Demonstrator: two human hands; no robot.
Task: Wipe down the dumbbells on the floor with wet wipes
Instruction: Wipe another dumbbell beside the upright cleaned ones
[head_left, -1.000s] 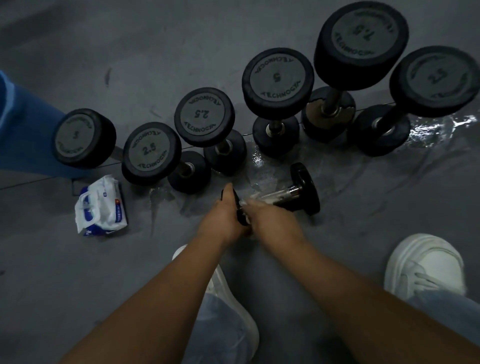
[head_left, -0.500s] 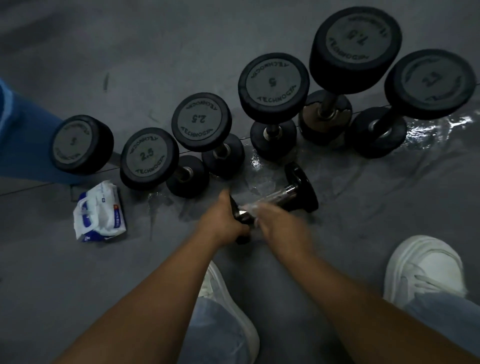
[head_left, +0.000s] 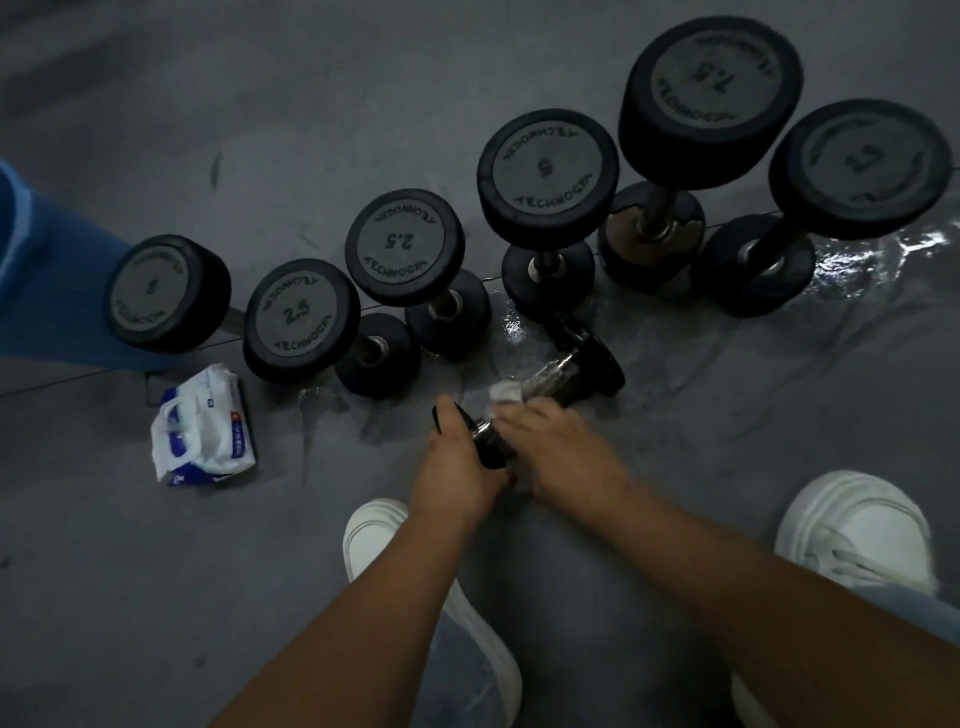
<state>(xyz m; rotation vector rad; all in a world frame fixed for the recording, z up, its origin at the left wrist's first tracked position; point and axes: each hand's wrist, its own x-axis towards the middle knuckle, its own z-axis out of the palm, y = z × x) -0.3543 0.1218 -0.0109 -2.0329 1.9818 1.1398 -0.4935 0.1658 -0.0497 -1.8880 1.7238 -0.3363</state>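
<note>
Black rubber dumbbell (head_left: 592, 364) lies on its side on the wet grey floor (head_left: 779, 415), just in front of a row of six upright dumbbells (head_left: 548, 176). The person's left hand (head_left: 457, 467) grips the near head, curled tightly round it. The right hand (head_left: 563, 457) holds a white wet wipe (head_left: 506, 392) against the chrome handle, fingers (head_left: 543, 411) closed over the cloth. A pack of wipes (head_left: 205, 426) rests on the floor to the left, near a blue roll (head_left: 41, 291). White shoes (head_left: 857, 530) flank the forearms.
</note>
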